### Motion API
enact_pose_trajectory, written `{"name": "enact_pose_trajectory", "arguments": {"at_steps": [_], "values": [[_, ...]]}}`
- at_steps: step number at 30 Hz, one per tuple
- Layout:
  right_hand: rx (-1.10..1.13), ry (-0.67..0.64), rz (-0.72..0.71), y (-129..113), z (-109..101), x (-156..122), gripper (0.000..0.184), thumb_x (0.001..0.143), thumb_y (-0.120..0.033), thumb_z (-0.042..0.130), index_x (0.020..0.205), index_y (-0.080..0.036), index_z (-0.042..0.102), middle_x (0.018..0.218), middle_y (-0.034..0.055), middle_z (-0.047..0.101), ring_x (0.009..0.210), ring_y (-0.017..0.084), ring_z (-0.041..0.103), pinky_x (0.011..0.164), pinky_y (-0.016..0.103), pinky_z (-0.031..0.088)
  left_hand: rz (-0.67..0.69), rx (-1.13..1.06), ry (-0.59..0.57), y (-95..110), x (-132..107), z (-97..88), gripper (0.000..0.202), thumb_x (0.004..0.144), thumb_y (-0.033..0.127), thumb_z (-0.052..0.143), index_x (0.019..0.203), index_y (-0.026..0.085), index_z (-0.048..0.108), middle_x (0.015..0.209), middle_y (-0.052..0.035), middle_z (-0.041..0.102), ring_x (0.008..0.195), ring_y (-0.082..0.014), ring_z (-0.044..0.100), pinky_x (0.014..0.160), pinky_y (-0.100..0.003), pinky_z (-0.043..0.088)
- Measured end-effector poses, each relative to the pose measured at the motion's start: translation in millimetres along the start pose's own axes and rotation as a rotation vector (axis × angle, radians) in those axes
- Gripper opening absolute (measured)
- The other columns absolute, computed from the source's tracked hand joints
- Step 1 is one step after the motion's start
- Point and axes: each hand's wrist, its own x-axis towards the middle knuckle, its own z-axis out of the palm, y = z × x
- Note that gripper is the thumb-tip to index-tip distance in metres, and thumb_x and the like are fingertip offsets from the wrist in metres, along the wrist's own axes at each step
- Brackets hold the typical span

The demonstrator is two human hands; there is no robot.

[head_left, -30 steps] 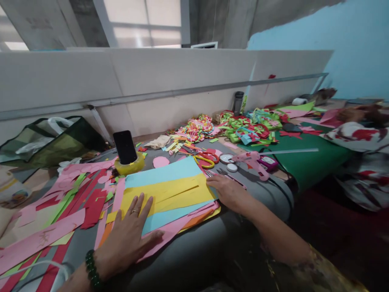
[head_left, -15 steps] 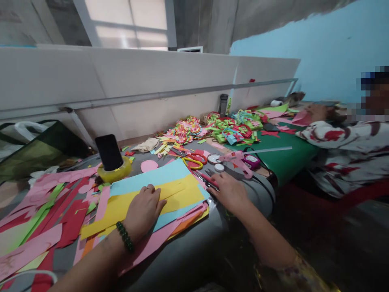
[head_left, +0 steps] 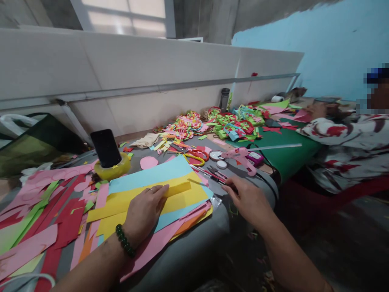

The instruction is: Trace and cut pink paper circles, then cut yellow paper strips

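Observation:
My left hand point(head_left: 142, 211), with a ring and a green bead bracelet, rests on a stack of yellow point(head_left: 194, 194) and light blue paper sheets point(head_left: 152, 174). Its fingers are closed on the end of a yellow paper strip point(head_left: 179, 188) that lifts slightly off the stack. My right hand point(head_left: 247, 198) is at the table's right edge, fingertips pinched on the near end of a thin dark and red tool point(head_left: 211, 174) lying beside the sheets. What the tool is I cannot make out.
A phone point(head_left: 105, 148) stands in a yellow tape roll point(head_left: 117, 169). Scissors point(head_left: 196, 157), a pink glue gun point(head_left: 240, 154), small round lids and heaps of paper crafts point(head_left: 212, 123) lie beyond. Pink and red scraps point(head_left: 45, 198) cover the left. A person's sleeve point(head_left: 343, 142) lies over a green sheet point(head_left: 288, 156).
My left hand slid forward from lying flat and closed on the yellow strip, raising it. My right hand drew back to the right off the tools. The view turned slightly right.

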Motion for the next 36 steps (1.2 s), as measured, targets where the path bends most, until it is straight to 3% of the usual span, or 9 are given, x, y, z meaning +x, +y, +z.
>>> {"name": "enact_pose_trajectory", "arguments": {"at_steps": [4, 9, 12, 18, 24, 27, 30, 33, 36], "values": [[0.184, -0.025, -0.108, -4.8, 5.1, -2.8, 0.013, 0.089, -0.030, 0.045, 0.089, -0.022, 0.054, 0.086, 0.0042, 0.066, 0.077, 0.020, 0.061, 0.065, 0.029, 0.043, 0.010, -0.032, 0.019, 1.3, 0.4, -1.9, 0.032, 0.094, 0.027, 0.037, 0.119, 0.023, 0.057, 0.121, -0.0045, 0.062, 0.099, -0.0221, 0.060, 0.081, -0.035, 0.050], [0.197, -0.030, -0.167, -3.6, 9.4, 1.6, 0.010, 0.087, -0.026, 0.045, 0.088, -0.021, 0.054, 0.087, 0.0061, 0.065, 0.082, 0.021, 0.060, 0.068, 0.030, 0.044, 0.035, -0.134, 0.060, -0.4, 1.4, -0.7, 0.018, 0.090, 0.017, 0.042, 0.097, 0.021, 0.058, 0.113, -0.0062, 0.063, 0.096, -0.0200, 0.060, 0.080, -0.033, 0.050], [0.247, 0.002, -0.222, -1.5, 7.2, 4.3, 0.010, 0.088, -0.026, 0.046, 0.087, -0.021, 0.055, 0.085, 0.0053, 0.064, 0.078, 0.019, 0.059, 0.067, 0.029, 0.044, 0.086, -0.196, 0.109, -4.2, 2.8, 4.7, 0.015, 0.089, 0.014, 0.042, 0.087, 0.020, 0.056, 0.110, -0.0080, 0.063, 0.102, -0.0217, 0.057, 0.086, -0.037, 0.047], [0.323, -0.018, -0.334, 6.3, 7.3, 10.0, 0.012, 0.090, -0.026, 0.046, 0.093, -0.021, 0.057, 0.090, 0.0051, 0.064, 0.083, 0.019, 0.059, 0.072, 0.030, 0.045, 0.042, -0.166, 0.080, -9.1, 5.2, 8.7, 0.017, 0.091, 0.019, 0.040, 0.089, 0.024, 0.056, 0.122, -0.0070, 0.058, 0.121, -0.0261, 0.045, 0.102, -0.060, 0.025], [0.318, -0.107, -0.333, 11.4, 9.7, 17.2, 0.015, 0.088, -0.028, 0.047, 0.091, -0.022, 0.061, 0.093, 0.0053, 0.065, 0.088, 0.020, 0.059, 0.077, 0.032, 0.046, 0.025, -0.161, 0.004, -12.4, 7.0, 9.3, 0.019, 0.091, 0.022, 0.037, 0.089, 0.023, 0.055, 0.129, -0.0091, 0.052, 0.128, -0.0258, 0.038, 0.103, -0.061, 0.020], [0.332, -0.140, -0.326, 10.6, 7.9, 18.2, 0.016, 0.087, -0.030, 0.048, 0.091, -0.022, 0.062, 0.092, 0.0052, 0.066, 0.085, 0.020, 0.060, 0.076, 0.032, 0.046, -0.017, -0.133, 0.005, -11.0, 7.0, 12.5, 0.021, 0.090, 0.022, 0.039, 0.102, 0.021, 0.056, 0.135, -0.0126, 0.047, 0.131, -0.0273, 0.034, 0.105, -0.059, 0.020], [0.342, -0.168, -0.316, 9.2, 6.3, 17.0, 0.017, 0.087, -0.031, 0.049, 0.092, -0.022, 0.062, 0.092, 0.0049, 0.067, 0.086, 0.020, 0.060, 0.077, 0.032, 0.046, 0.016, -0.161, -0.006, -5.7, 6.2, 12.9, 0.043, 0.092, 0.021, 0.035, 0.135, 0.024, 0.036, 0.150, -0.0102, 0.027, 0.139, -0.0248, 0.019, 0.108, -0.057, 0.017], [0.359, -0.195, -0.319, 7.7, 4.8, 14.4, 0.017, 0.087, -0.030, 0.049, 0.095, -0.022, 0.062, 0.095, 0.0048, 0.067, 0.088, 0.019, 0.060, 0.078, 0.032, 0.045, 0.135, -0.231, -0.137, 1.6, 4.7, 8.3, 0.047, 0.097, 0.031, 0.027, 0.143, 0.035, 0.023, 0.155, -0.0003, 0.012, 0.142, -0.0214, 0.005, 0.111, -0.054, 0.014], [0.369, -0.216, -0.317, 6.2, 2.9, 11.4, 0.017, 0.088, -0.029, 0.048, 0.096, -0.022, 0.062, 0.096, 0.0047, 0.067, 0.089, 0.019, 0.060, 0.078, 0.031, 0.045, 0.221, -0.244, -0.269, 8.1, 2.4, 1.3, 0.049, 0.095, 0.047, 0.023, 0.144, 0.039, 0.019, 0.155, 0.0028, 0.009, 0.142, -0.0229, 0.003, 0.110, -0.057, 0.008]]}}
